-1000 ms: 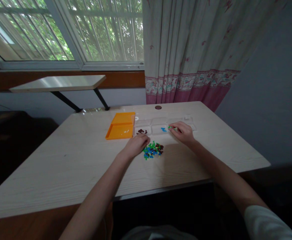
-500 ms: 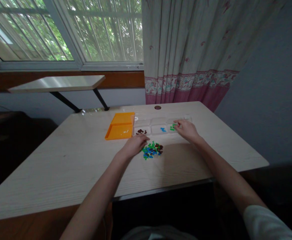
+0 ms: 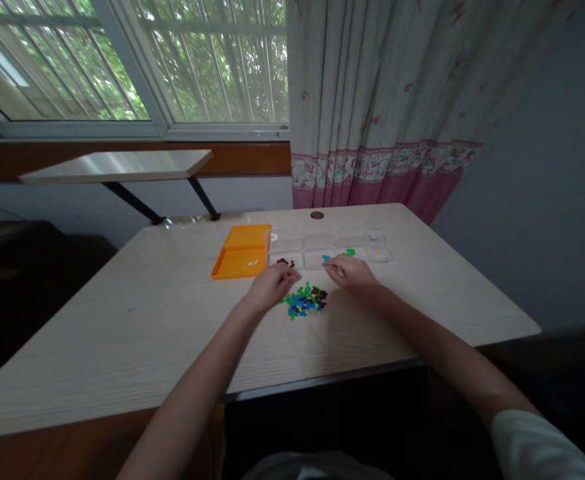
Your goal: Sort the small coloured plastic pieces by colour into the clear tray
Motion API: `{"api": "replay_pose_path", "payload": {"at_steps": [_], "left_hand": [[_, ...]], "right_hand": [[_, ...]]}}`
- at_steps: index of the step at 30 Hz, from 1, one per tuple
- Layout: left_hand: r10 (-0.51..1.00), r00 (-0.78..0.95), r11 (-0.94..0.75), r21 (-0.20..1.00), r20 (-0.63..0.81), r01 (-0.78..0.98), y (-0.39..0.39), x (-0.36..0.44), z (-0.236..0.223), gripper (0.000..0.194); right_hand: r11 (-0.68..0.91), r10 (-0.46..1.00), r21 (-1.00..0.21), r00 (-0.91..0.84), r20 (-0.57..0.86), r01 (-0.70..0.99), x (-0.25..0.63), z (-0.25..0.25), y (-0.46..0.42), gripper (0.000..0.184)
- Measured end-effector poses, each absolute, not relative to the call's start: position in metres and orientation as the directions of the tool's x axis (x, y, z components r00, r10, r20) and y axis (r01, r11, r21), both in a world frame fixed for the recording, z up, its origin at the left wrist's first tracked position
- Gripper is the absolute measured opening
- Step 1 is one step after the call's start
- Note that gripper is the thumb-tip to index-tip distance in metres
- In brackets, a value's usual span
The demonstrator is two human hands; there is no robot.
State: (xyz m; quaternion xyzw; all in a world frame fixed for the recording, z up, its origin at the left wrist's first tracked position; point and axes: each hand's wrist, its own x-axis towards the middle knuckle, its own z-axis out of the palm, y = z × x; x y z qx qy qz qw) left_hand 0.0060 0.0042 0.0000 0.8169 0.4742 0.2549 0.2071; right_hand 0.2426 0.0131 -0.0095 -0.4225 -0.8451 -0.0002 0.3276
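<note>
A mixed pile of small green, blue and brown plastic pieces [image 3: 306, 301] lies on the table. At its upper left is my left hand [image 3: 271, 288], fingers pinched together; whatever sits between the tips is too small to make out. My right hand [image 3: 355, 272] hovers at the front of the clear compartment tray [image 3: 317, 265], its thumb and fingers closed, contents hidden. Brown pieces [image 3: 286, 262] occupy the tray's front left compartment. Blue pieces [image 3: 325, 257] show just beyond my right fingertips, and green pieces [image 3: 350, 252] lie in the compartment behind that hand.
An orange two-part case [image 3: 242, 252] lies left of the tray, with a few white pieces [image 3: 253, 262] in it. A yellow piece [image 3: 377, 253] sits in the tray's right end. A raised shelf [image 3: 122, 165] stands at the table's back left, below the window.
My right hand has come left and toward me from the green pieces to the front of the blue compartment. My left hand has stayed near the pile, shifting only slightly.
</note>
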Motion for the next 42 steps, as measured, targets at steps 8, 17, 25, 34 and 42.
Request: {"api": "replay_pose_path", "payload": {"at_steps": [8, 17, 25, 34, 42], "left_hand": [[0.943, 0.301, -0.201, 0.962, 0.139, 0.186, 0.004, 0.026, -0.010, 0.030], [0.943, 0.327, -0.078, 0.997, 0.064, 0.029, 0.001, 0.032, -0.010, 0.038], [0.910, 0.364, -0.350, 0.839, 0.199, 0.417, 0.003, 0.018, -0.007, 0.027], [0.855, 0.504, -0.517, 0.249, 0.119, 0.819, 0.002, 0.001, 0.000, 0.020], [0.825, 0.554, -0.561, 0.276, 0.111, 0.780, 0.001, 0.002, 0.002, 0.022]], "right_hand": [[0.726, 0.599, -0.255, -0.404, 0.691, 0.639, 0.215, -0.014, -0.006, 0.017], [0.753, 0.556, -0.242, -0.394, 0.732, 0.612, 0.215, -0.011, -0.008, 0.014], [0.768, 0.537, -0.242, -0.390, 0.748, 0.593, 0.219, -0.011, -0.005, 0.012], [0.715, 0.495, -0.247, -0.224, 0.840, 0.654, 0.250, 0.003, 0.013, 0.012], [0.706, 0.508, -0.277, -0.193, 0.839, 0.652, 0.252, 0.006, 0.012, 0.013]]}}
